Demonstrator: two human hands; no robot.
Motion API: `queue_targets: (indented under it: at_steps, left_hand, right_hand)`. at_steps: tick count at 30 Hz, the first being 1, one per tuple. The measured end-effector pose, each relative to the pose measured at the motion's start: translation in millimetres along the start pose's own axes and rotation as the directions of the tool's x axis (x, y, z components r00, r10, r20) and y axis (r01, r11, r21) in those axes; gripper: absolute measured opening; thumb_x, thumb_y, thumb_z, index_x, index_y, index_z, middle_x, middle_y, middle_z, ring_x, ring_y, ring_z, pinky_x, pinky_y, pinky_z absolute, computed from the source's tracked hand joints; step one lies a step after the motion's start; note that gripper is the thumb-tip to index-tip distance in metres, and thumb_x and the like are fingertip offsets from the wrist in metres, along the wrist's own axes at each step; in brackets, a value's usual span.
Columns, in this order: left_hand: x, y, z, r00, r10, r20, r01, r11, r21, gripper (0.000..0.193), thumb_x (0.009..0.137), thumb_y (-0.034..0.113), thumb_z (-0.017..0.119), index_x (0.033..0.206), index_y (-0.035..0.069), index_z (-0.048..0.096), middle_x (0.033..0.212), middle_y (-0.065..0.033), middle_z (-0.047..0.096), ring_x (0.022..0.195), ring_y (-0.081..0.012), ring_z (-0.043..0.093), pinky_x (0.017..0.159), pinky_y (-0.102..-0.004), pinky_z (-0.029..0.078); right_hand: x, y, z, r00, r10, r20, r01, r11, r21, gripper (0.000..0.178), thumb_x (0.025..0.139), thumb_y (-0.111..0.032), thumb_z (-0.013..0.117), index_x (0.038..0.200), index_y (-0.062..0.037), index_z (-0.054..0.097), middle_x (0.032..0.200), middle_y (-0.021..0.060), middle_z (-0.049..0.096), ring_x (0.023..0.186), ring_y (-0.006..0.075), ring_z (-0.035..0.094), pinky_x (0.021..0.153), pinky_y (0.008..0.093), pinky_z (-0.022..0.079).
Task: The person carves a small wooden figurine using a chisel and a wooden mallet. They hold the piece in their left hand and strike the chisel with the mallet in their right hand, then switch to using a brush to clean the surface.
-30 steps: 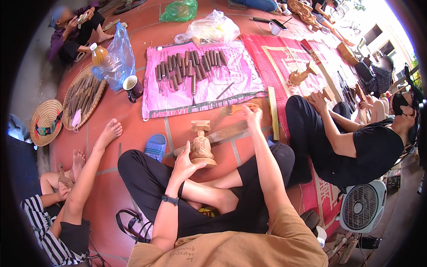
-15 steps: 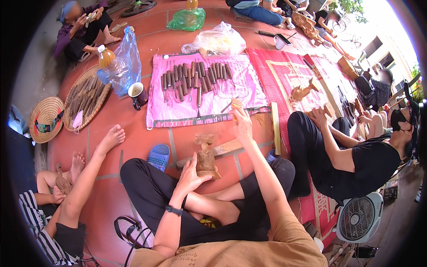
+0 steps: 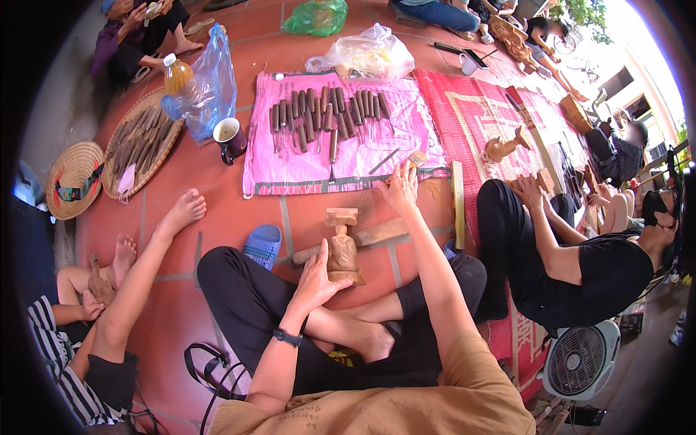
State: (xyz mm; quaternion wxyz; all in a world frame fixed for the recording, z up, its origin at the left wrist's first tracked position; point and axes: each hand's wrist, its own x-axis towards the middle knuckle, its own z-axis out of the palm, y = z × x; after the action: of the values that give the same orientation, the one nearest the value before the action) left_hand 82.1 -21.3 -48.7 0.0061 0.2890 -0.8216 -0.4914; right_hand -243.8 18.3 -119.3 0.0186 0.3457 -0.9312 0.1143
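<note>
My left hand (image 3: 314, 283) is closed around the lower side of a carved wooden figure (image 3: 342, 254), which stands upright in front of my crossed legs. The figure has a robed body, a stepped base and a wide block on top. My right hand (image 3: 400, 190) reaches forward to the near edge of the pink sheet (image 3: 290, 174), its fingers stretched out. Just beyond the fingertips lies a short wooden brush-like tool (image 3: 417, 157). Many dark-handled carving tools (image 3: 319, 112) lie in rows on that sheet, and a thin dark blade (image 3: 384, 161) rests beside the brush-like tool.
A wooden bar (image 3: 380, 232) lies behind the figure. At left are a dark mug (image 3: 230, 145), a bottle (image 3: 177, 76) and a basket of tools (image 3: 116, 174). A seated person's bare leg (image 3: 148, 279) is nearby. Right, another person (image 3: 580, 268) works by a fan (image 3: 582, 359).
The brush-like tool, in my right hand before, now lies on the sheet's near edge as the fingers straighten. The figure stays in my left hand; the whole view has shifted slightly.
</note>
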Motion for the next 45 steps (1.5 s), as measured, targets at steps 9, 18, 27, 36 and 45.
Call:
queue_targets:
  at_steps: [9,18,27,36,45]
  left_hand:
    - [2.6,-2.6,-4.5,0.998,-0.045,-0.051,0.040,0.994,-0.099,0.107,0.075,0.035,0.085,0.155,0.001,0.022,0.136,-0.0223,0.047,0.130,-0.0348,0.046,0.111,-0.0392,0.036]
    - [15.5,-15.5,-14.1,0.888,-0.255,-0.384,-0.268,0.392,-0.880,0.006,0.097,0.005,0.059,0.092,0.002,0.062,0.069,-0.0005,0.057,0.052,-0.0058,0.045,0.049,-0.0216,0.041]
    - [20.7,-7.9,5.1,0.944,-0.204,-0.258,-0.075,0.630,-0.773,0.017,0.097,0.021,0.066,0.089,0.005,0.066,0.075,0.0022,0.062,0.066,-0.0033,0.052,0.063,-0.0205,0.042]
    - [5.0,-32.9,-4.4,0.945,-0.128,-0.301,-0.004,0.915,-0.403,0.031,0.084,0.019,0.077,0.107,0.001,0.067,0.106,-0.0120,0.065,0.098,-0.0211,0.065,0.087,-0.0336,0.053]
    - [2.4,6.7,8.3,0.972,0.085,-0.219,-0.079,0.996,0.038,0.054,0.080,0.032,0.079,0.124,0.009,0.059,0.118,-0.0185,0.055,0.110,-0.0372,0.058,0.094,-0.0437,0.049]
  right_hand:
    - [-11.3,-4.5,-55.2,0.998,-0.048,0.027,0.028,0.869,0.494,0.027,0.083,-0.011,0.067,0.109,-0.0067,0.068,0.107,0.0118,0.071,0.104,0.0302,0.064,0.091,0.0443,0.047]
    - [50.3,-5.9,20.8,0.998,-0.012,0.058,-0.008,0.939,0.343,0.029,0.083,-0.011,0.061,0.110,-0.0007,0.063,0.102,0.0224,0.069,0.099,0.0391,0.066,0.086,0.0471,0.052]
    - [77.3,-22.8,59.8,0.917,0.398,0.020,-0.376,0.848,0.373,0.065,0.077,-0.012,0.063,0.135,0.0009,0.037,0.120,0.0280,0.061,0.113,0.0442,0.061,0.094,0.0500,0.050]
    - [79.5,-70.4,21.5,0.799,0.392,0.456,-0.586,0.676,0.446,0.013,0.072,-0.004,0.063,0.081,0.0047,0.066,0.075,0.0198,0.067,0.071,0.0313,0.071,0.059,0.0419,0.056]
    - [13.3,-15.7,-81.2,0.956,-0.108,0.271,-0.248,0.193,0.950,0.011,0.083,-0.005,0.073,0.088,-0.0037,0.064,0.078,0.0028,0.067,0.075,0.0107,0.063,0.066,0.0243,0.048]
